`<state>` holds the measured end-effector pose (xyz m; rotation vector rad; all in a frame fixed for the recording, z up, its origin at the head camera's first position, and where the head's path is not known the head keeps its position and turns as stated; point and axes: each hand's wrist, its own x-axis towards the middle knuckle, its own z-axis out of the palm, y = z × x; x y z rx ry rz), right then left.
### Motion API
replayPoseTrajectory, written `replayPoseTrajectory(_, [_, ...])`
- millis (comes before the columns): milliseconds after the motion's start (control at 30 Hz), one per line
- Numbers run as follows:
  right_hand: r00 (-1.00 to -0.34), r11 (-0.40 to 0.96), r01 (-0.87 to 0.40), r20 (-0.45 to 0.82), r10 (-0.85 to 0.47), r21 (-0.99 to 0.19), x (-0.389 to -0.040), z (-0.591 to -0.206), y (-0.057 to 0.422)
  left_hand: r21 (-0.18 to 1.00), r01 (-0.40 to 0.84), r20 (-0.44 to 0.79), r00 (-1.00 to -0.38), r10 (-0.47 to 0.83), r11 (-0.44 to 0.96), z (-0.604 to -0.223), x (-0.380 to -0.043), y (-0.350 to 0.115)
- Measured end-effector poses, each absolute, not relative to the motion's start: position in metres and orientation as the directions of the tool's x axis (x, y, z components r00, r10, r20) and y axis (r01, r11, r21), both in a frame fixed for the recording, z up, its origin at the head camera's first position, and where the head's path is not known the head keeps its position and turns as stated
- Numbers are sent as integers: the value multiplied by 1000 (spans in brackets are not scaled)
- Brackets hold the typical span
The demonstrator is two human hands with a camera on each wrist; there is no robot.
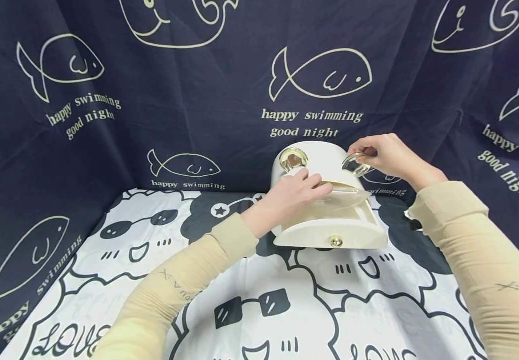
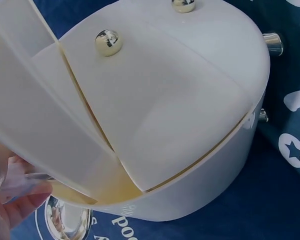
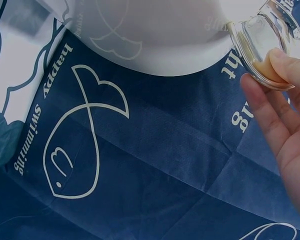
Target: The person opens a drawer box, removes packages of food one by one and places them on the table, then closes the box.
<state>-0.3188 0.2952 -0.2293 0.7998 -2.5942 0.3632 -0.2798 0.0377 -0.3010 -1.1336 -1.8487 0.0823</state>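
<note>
A white, round-topped drawer box [image 1: 320,152] stands against the dark cloth, with a shiny gold ring-shaped ear on each side of its top. Its upper drawer [image 1: 331,234] is pulled out, a small gold knob on the front. My left hand [image 1: 297,192] reaches over this drawer; in the left wrist view its fingertips [image 2: 37,196] pinch a clear plastic piece [image 2: 20,182] at the opening. Translucent plastic also spans the drawer in the head view. With thumb and fingers, my right hand [image 1: 383,155] grips the right gold ear [image 3: 262,47].
Lower drawers with round gold knobs [image 2: 109,42] sit closed in the left wrist view, and gold feet [image 2: 274,44] stick out below. A white cloth [image 1: 250,280] with black cartoon faces covers the table. Navy fish-print cloth [image 1: 223,100] hangs behind and at the sides.
</note>
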Motion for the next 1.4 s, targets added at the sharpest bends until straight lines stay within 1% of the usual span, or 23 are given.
replayPoseTrajectory(133, [-771, 804, -575, 431, -470, -152, -319, -229, 295, -461, 669, 687, -146, 711, 583, -298, -279, 38])
replayPoseTrajectory(367, [-779, 805, -571, 416, -469, -162, -318, -228, 295, -412, 648, 729, -188, 658, 641, -293, -274, 40])
replayPoseTrajectory(500, [-770, 805, -577, 424, -477, -141, -318, -228, 295, -393, 637, 731, -222, 646, 663, -289, -269, 41])
replayPoseTrajectory(633, [-759, 802, -584, 435, -483, -128, -319, -228, 295, -358, 648, 718, -270, 642, 673, -283, -262, 41])
replayPoseTrajectory(767, [-755, 800, -587, 442, -484, -125, -318, -228, 295, -331, 657, 709, -301, 638, 678, -280, -257, 41])
replayPoseTrajectory(1033, [-763, 805, -578, 438, -476, -132, -317, -229, 294, -318, 677, 710, -295, 640, 664, -274, -251, 39])
replayPoseTrajectory(1233, [-754, 807, -580, 450, -478, -116, -316, -228, 293, -280, 708, 718, -294, 631, 648, -263, -243, 37])
replayPoseTrajectory(1400, [-747, 808, -581, 458, -482, -98, -315, -229, 293, -281, 711, 723, -284, 629, 644, -253, -235, 34])
